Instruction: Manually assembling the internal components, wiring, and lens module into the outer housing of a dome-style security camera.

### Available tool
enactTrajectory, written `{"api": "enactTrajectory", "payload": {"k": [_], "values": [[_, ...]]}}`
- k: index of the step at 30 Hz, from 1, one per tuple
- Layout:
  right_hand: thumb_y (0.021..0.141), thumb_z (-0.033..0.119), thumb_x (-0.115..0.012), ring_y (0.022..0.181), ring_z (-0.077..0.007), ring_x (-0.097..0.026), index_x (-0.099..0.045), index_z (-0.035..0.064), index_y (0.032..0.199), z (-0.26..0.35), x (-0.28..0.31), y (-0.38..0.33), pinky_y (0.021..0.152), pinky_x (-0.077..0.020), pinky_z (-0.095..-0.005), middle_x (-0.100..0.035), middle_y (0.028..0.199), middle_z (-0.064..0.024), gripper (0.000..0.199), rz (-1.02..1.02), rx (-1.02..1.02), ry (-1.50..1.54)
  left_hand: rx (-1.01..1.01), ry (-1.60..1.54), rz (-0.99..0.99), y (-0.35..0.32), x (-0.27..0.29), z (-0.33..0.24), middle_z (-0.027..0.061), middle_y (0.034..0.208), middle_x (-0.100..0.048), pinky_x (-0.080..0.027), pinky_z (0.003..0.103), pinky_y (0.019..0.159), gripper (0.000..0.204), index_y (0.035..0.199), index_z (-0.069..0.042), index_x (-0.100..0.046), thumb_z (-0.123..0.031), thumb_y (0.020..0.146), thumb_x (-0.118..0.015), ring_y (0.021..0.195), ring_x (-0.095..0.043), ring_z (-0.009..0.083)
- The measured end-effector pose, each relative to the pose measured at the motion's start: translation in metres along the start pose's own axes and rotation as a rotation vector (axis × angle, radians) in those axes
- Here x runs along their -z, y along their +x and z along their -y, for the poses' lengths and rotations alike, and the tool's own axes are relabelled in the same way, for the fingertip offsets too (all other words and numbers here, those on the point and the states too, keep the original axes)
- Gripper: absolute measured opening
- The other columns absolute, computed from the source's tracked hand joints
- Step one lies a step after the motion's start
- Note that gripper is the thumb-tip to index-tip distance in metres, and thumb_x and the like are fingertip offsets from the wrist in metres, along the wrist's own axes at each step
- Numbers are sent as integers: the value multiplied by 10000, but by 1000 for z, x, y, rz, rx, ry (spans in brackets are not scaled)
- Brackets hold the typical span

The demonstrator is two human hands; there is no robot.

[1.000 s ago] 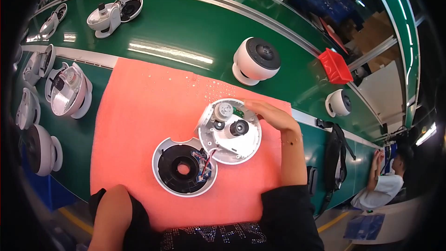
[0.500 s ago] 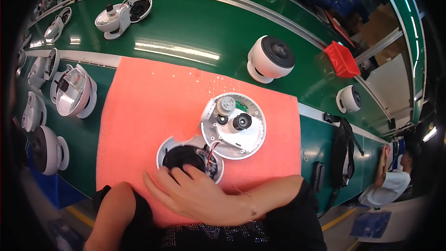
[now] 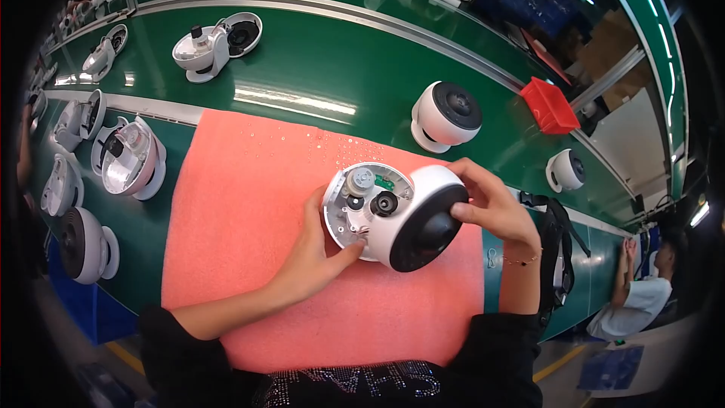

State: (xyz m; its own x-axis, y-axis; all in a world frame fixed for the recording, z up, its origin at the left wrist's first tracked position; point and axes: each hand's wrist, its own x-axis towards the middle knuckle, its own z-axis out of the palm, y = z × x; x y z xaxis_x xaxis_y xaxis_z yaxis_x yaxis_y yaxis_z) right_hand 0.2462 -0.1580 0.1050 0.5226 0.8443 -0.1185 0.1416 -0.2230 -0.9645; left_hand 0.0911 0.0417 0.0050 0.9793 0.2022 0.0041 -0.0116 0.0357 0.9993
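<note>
A round white camera housing (image 3: 340,215) lies open on the pink cloth (image 3: 242,219); a silver motor, a black lens and a bit of green circuit board show inside it. My left hand (image 3: 313,253) is closed round its near left rim, with the thumb by the wires inside. In my right hand (image 3: 491,208) is the white camera front cover (image 3: 427,223), its glossy black face turned up and to the right. The cover stands tilted over the right part of the housing and hides it. Whether their rims touch, I cannot tell.
Rows of small rings or screws (image 3: 359,149) lie on the cloth's far part. A closed white camera (image 3: 447,117) and a red bin (image 3: 549,106) stand beyond. Opened cameras (image 3: 132,155) line the left. A black strap bag (image 3: 555,249) lies right; a person (image 3: 638,295) sits farther off.
The front cover has been lifted off the cloth, turned black face outward and brought over the housing's right side. My left hand now holds the housing; my right hand has moved rightward with the cover.
</note>
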Motion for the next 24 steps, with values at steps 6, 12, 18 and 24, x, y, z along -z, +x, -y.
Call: {"api": "enactTrajectory", "payload": {"k": [6, 12, 18, 24], "values": [[775, 113, -661, 1004, -138, -499, -469, 31, 1112, -13, -17, -8, 830, -439, -281, -497, 1063, -34, 397, 160, 4, 169, 148, -63, 297, 11, 35, -13, 113, 1285, -394, -310, 354, 1010, 803, 1341, -28, -260, -41, 623, -617, 1221, -355, 212], [740, 73, -699, 940, -118, -552, -446, 19, 1093, 6, -60, -31, 770, -477, -252, -548, 1012, -70, 437, 199, -87, 193, 196, -4, 315, -30, 47, -36, 253, 1340, -339, -387, 399, 938, 675, 1328, -45, -344, -43, 717, -632, 1259, -343, 316], [772, 64, -670, 862, -75, -574, -429, 17, 1054, -9, -76, -43, 674, -472, -187, -591, 929, -69, 374, -14, -179, 411, -451, 879, 218, -65, 38, -31, 318, 1311, -323, -495, 399, 757, 339, 1017, -53, -635, -74, 679, -641, 1193, -365, 472], [777, 84, -670, 813, -67, -579, -426, 9, 1037, -18, -90, -45, 601, -455, -179, -592, 903, -67, 365, -52, -86, 257, -411, 899, 263, -50, 49, -46, 321, 1324, -302, -474, 432, 805, 233, 879, -19, -655, -149, 687, -627, 1170, -376, 494]]}}
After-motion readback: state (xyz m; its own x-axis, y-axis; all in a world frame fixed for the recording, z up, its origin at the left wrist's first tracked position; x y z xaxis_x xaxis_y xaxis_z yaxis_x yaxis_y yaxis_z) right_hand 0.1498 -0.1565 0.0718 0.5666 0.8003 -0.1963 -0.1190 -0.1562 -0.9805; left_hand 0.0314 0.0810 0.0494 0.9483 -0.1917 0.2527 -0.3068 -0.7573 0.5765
